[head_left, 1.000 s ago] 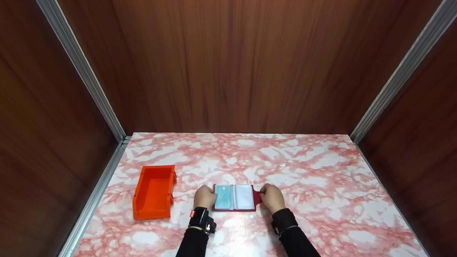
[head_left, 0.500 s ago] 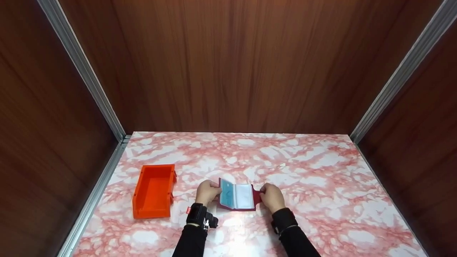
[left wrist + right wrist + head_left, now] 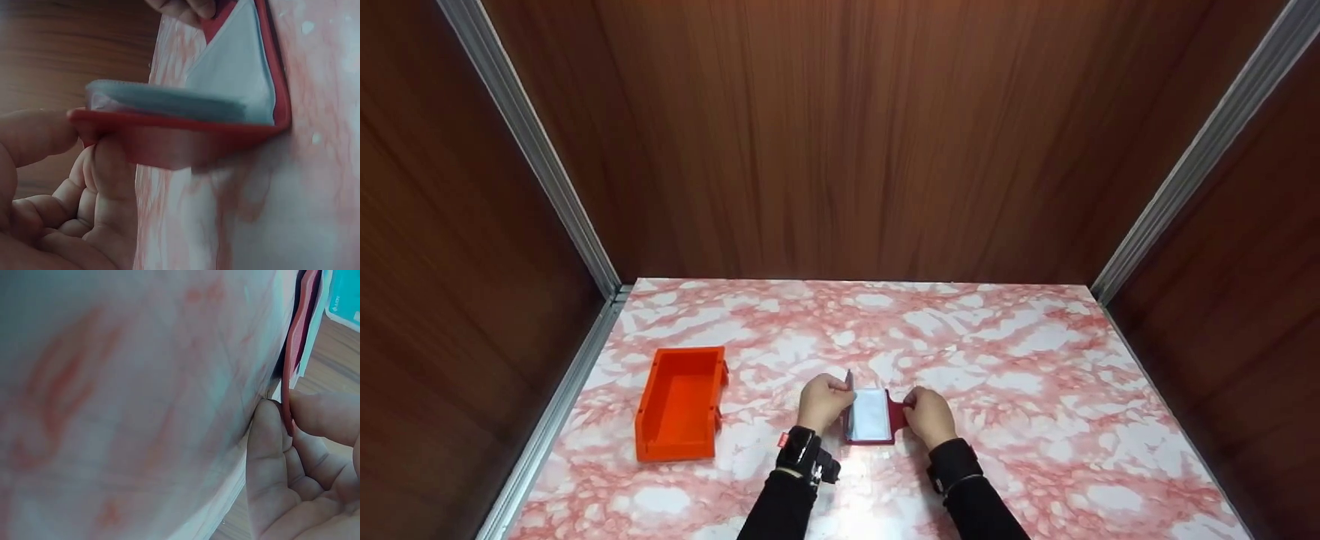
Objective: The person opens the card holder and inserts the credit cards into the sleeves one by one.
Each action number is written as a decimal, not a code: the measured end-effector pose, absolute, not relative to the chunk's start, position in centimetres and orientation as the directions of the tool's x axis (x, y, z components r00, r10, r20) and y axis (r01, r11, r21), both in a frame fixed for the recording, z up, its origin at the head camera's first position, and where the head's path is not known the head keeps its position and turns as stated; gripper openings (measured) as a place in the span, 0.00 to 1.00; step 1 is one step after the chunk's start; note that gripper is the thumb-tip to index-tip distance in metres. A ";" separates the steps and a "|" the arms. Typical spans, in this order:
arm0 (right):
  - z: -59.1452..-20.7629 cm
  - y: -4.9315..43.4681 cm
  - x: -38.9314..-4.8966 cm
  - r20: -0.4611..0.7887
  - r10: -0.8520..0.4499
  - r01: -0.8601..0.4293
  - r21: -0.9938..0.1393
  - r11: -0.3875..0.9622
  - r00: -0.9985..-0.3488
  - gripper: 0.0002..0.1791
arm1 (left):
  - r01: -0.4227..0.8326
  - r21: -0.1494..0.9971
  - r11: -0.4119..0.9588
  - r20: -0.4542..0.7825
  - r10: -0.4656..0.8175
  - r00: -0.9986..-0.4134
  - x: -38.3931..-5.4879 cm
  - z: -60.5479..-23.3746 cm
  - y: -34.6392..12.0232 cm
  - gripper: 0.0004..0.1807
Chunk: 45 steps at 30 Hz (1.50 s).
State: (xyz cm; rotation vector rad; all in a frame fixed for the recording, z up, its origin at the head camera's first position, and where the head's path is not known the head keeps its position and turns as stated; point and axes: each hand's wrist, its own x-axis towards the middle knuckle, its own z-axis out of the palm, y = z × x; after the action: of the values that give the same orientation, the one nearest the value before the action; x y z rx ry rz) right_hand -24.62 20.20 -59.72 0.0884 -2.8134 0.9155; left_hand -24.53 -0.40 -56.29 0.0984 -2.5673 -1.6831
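Observation:
A small red card holder (image 3: 871, 417) with clear plastic sleeves lies on the marbled table, half unfolded. My left hand (image 3: 822, 403) pinches the edge of its left cover (image 3: 169, 140), which stands about upright from the spine. Thumb and fingers are on either side of that cover in the left wrist view. At the other end, my right hand (image 3: 930, 416) pinches the red closing tab (image 3: 898, 414). A pale sleeve page lies flat on the right half. A light-blue card (image 3: 346, 298) shows in the sleeves of the raised half in the right wrist view.
An orange open bin (image 3: 679, 405) stands on the table to the left of the hands. Brown wood-grain panels (image 3: 840, 142) rise behind and at both sides, with grey metal rails (image 3: 540, 150) along the corners.
My left hand has lifted the card holder's left cover from flat to about upright and moved right with it. The right hand keeps its pinch on the tab, nearly still.

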 end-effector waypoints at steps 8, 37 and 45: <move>-59.8 20.1 -24.6 0.188 -0.004 -0.115 -0.585 0.803 -0.982 0.06 | 0.061 0.908 0.413 0.072 -0.009 -0.997 -24.2 -57.3 1.6 0.13; -59.9 20.4 -24.6 0.184 0.003 -0.110 -0.600 0.792 -0.983 0.05 | 0.265 0.664 0.699 0.288 0.088 -0.954 -23.6 -60.2 3.2 0.09; -59.1 20.4 -24.1 0.127 0.030 -0.066 -0.684 0.727 -0.992 0.06 | 0.260 0.658 0.707 0.281 0.091 -0.955 -23.6 -60.3 3.2 0.08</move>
State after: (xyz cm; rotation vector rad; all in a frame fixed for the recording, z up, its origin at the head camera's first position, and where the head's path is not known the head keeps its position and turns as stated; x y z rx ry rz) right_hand -24.11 20.45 -59.08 0.0294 -2.7983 1.1158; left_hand -23.64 3.23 -60.29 -0.2810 -2.6876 -1.0865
